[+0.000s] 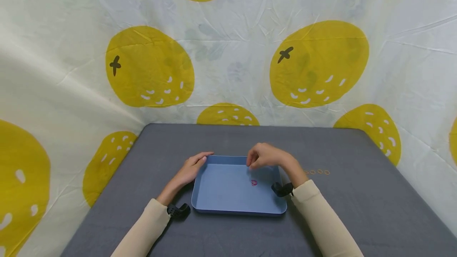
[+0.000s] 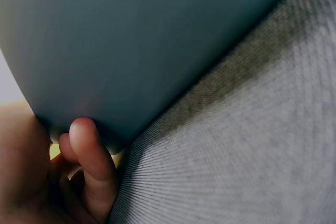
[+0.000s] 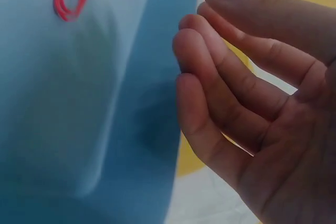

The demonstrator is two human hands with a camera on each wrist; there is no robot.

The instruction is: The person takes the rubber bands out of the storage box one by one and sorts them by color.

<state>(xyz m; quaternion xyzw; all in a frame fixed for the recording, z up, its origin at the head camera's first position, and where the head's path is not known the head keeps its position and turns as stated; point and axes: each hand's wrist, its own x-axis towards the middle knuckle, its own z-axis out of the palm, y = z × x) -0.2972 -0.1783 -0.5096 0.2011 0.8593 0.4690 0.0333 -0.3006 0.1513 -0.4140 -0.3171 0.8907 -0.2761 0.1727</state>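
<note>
A shallow blue tray point(image 1: 228, 193) lies on the table before me. My left hand point(image 1: 189, 171) holds its far left corner, the thumb at the rim; in the left wrist view the fingers point(image 2: 86, 145) bend against the outer wall. Over the tray's far right part hovers my right hand point(image 1: 265, 156), its fingers loosely curved. Nothing shows between the thumb and fingers of that hand point(image 3: 236, 77) in the right wrist view. Below it, on the tray floor, lies a pinkish-red rubber band point(image 1: 254, 183) in overlapping loops, apart from the hand.
Several thin orange-yellow rings point(image 1: 319, 171) lie in a row on the grey tabletop point(image 1: 357, 209), right of the tray and partly behind the right forearm. A white cloth with yellow fruit print point(image 1: 232, 74) hangs behind the table and at its sides.
</note>
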